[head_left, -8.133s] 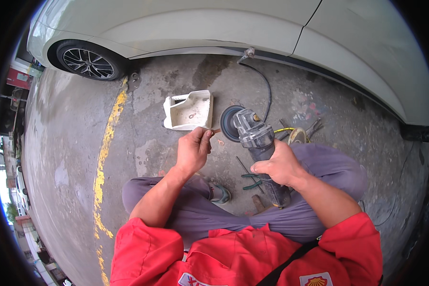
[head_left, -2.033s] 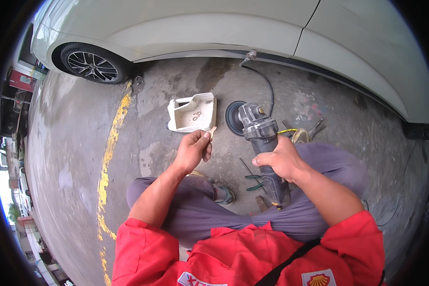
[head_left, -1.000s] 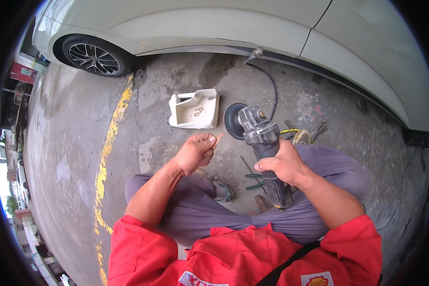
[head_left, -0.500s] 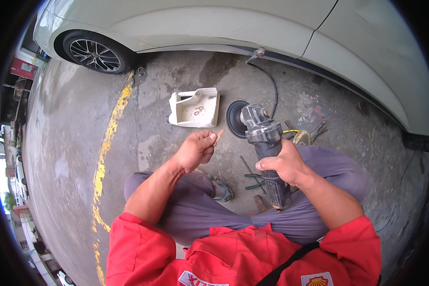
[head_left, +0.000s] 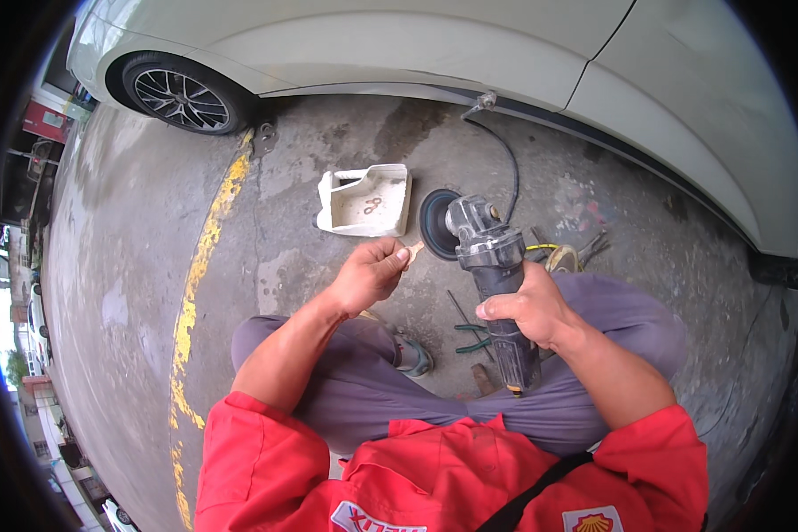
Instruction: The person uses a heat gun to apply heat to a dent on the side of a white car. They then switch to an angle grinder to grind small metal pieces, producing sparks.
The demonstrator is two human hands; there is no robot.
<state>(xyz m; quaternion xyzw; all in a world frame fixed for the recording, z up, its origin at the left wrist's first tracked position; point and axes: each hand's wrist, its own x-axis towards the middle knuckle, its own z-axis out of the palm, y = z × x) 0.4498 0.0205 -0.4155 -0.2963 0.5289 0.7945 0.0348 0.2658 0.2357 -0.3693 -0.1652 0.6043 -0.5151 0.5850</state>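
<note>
Pinched between thumb and fingers of my left hand (head_left: 368, 278) is a small copper-coloured metal tab (head_left: 416, 254), its free end pointing toward the grinder. My right hand (head_left: 530, 308) wraps round the dark body of an angle grinder (head_left: 491, 245), which is tilted with its head away from me. The grinder's dark round disc (head_left: 438, 227) faces left, close to the tab; I cannot tell if they touch. Beyond my left hand lies a white plastic jug (head_left: 402, 206) with one side cut open, holding several small copper-coloured ring pieces (head_left: 372, 206).
A pale car (head_left: 470, 44) with a dark-tyred wheel (head_left: 182, 99) stands ahead. A dark cable (head_left: 514, 168) runs from a clamp (head_left: 485, 101) at its sill. Green-handled pliers (head_left: 474, 347) and a brown block (head_left: 482, 379) lie between my legs. A yellow line (head_left: 206, 244) marks the concrete.
My left hand has moved slightly to the right with the tab, bringing it nearer the disc. The tab has turned a little. The right hand keeps its hold on the grinder.
</note>
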